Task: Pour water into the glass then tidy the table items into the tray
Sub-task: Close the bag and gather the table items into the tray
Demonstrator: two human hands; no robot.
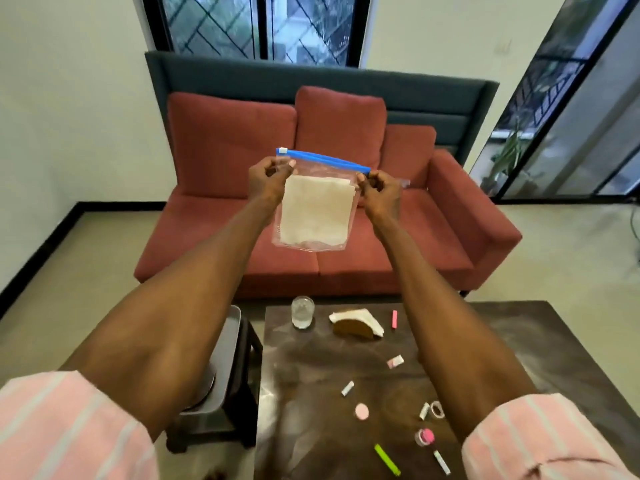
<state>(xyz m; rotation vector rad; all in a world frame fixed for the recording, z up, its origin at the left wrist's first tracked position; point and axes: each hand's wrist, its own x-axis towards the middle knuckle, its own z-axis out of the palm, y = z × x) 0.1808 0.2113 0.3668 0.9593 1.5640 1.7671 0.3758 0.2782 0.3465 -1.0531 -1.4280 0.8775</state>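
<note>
— Behind everything stands a red sofa, and the dark surface lies low at the bottom of the frame. What do the hands do now?

— Both are lifted high in the middle of the frame. The left hand pinches the top left corner of a clear zip bag, just under its blue strip, and the right hand pinches the top right corner. The fingers of both are curled tight on the plastic. Inside the bag is a folded white cloth or paper; I cannot tell which.

— And the glass?

— The glass stands at the far left corner of the surface, well apart from the hands. Whether water is in it, I cannot say for sure. A grey tray seems to rest on a stool at the left, partly hidden by the left arm.

— What may go wrong?

— I think the bag is not yet sealed along all the strip, so the contents can slip out if it tilts. Also many small things lie scattered at lower right: a green stick, a pink round lid, a small jar. A forearm coming down carelessly could sweep them off, or knock the glass at the edge.
</note>
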